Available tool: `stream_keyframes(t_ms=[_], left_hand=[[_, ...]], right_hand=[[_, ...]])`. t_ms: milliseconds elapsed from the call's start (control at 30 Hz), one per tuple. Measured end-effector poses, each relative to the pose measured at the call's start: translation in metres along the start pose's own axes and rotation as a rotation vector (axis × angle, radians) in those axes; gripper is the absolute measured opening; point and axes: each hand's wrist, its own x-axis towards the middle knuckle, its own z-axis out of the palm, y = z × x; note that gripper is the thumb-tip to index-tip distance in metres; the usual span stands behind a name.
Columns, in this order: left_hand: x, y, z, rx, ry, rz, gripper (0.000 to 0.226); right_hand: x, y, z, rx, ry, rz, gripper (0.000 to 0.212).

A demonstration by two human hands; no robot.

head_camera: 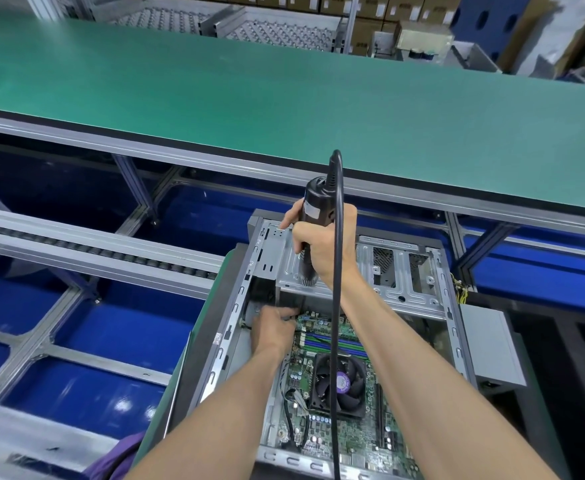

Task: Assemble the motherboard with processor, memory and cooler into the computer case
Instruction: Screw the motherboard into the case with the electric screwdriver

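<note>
An open grey computer case (221, 344) lies on its side in front of me. Inside it sits the green motherboard (350, 431) with a black cooler fan (339, 382) and memory slots (322, 339). My right hand (322, 247) grips a black electric screwdriver (313, 209) upright above the case's drive cage (402, 271); its black cable (336, 306) hangs down across the board. My left hand (273, 325) reaches to the board's far left corner, fingers curled there; whatever they hold is hidden.
A long green conveyor belt (284, 98) runs behind the case. Aluminium frame rails and a roller track (93, 251) stand to the left over a blue floor. Cardboard boxes (370, 15) are stacked at the back. A grey panel (492, 348) lies right of the case.
</note>
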Motion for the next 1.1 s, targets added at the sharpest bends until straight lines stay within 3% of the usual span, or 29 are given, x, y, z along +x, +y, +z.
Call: stream_keyframes(t_ms=[400,533,700,1100], left_hand=[[-0.0018,0.0046,-0.0012,-0.141,0.016,-0.069,0.026],[-0.0025,0.0054,-0.0005,-0.192,0.012,-0.077,0.028],[-0.0028,0.0085,-0.0003,-0.281,0.026,-0.105,0.028],[-0.0066,0.0091,0.0,-0.071,0.04,-0.062,0.026]], right_hand=[[-0.0016,0.0032,0.0008,-0.044,0.009,0.024,0.011],[-0.0017,0.0037,-0.0002,-0.026,0.02,0.015,0.021],[-0.0017,0.0058,0.0,-0.035,0.016,0.027,0.004],[-0.0009,0.0045,-0.0009,-0.01,0.002,0.049,0.004]])
